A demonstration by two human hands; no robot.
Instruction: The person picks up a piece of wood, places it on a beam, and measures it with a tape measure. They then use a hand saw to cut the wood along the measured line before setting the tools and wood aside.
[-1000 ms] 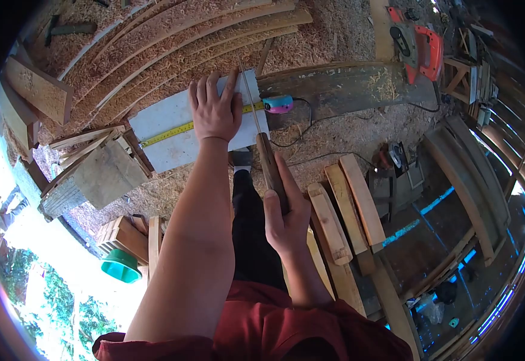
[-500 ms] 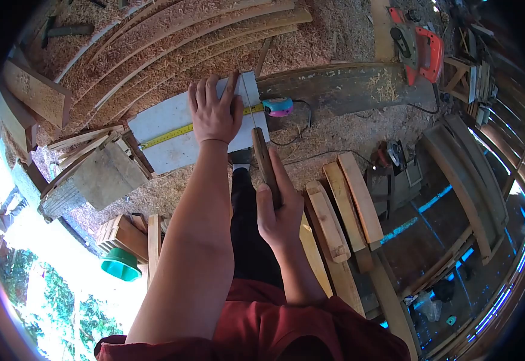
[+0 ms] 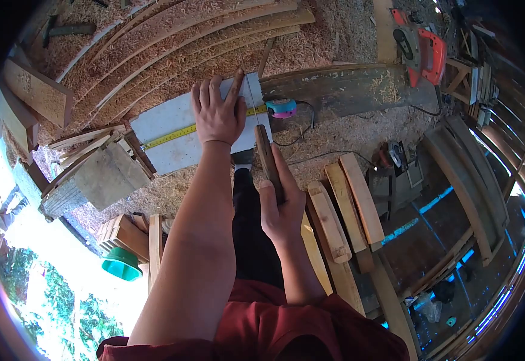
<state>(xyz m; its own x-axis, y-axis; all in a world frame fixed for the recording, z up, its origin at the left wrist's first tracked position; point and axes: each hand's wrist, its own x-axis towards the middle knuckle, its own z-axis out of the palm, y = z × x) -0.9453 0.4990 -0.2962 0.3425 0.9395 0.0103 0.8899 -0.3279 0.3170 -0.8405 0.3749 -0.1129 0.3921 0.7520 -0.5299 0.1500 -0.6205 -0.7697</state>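
Observation:
My left hand [image 3: 221, 114] lies flat on a pale white board [image 3: 169, 159], fingers spread, pressing near its right end. A yellow tape measure blade [image 3: 172, 136] stretches along the board and passes under that hand. Its blue and pink case [image 3: 282, 108] rests just past the board's right edge. My right hand [image 3: 283, 207] is wrapped around the wooden handle of a saw [image 3: 267, 159]. The saw's thin blade shows almost edge-on as a line across the board near its right end; its teeth cannot be made out.
Curved planks [image 3: 214, 36] lie in wood shavings beyond the board. A red power tool [image 3: 425, 54] stands at the far right, near a long dark plank [image 3: 328, 90]. Wooden beams [image 3: 359, 195] are stacked right of my right hand. A green basin [image 3: 122, 263] sits lower left.
The saw handle and my right hand have shifted slightly away from me. My left hand stays on the board. The whole view has moved a little.

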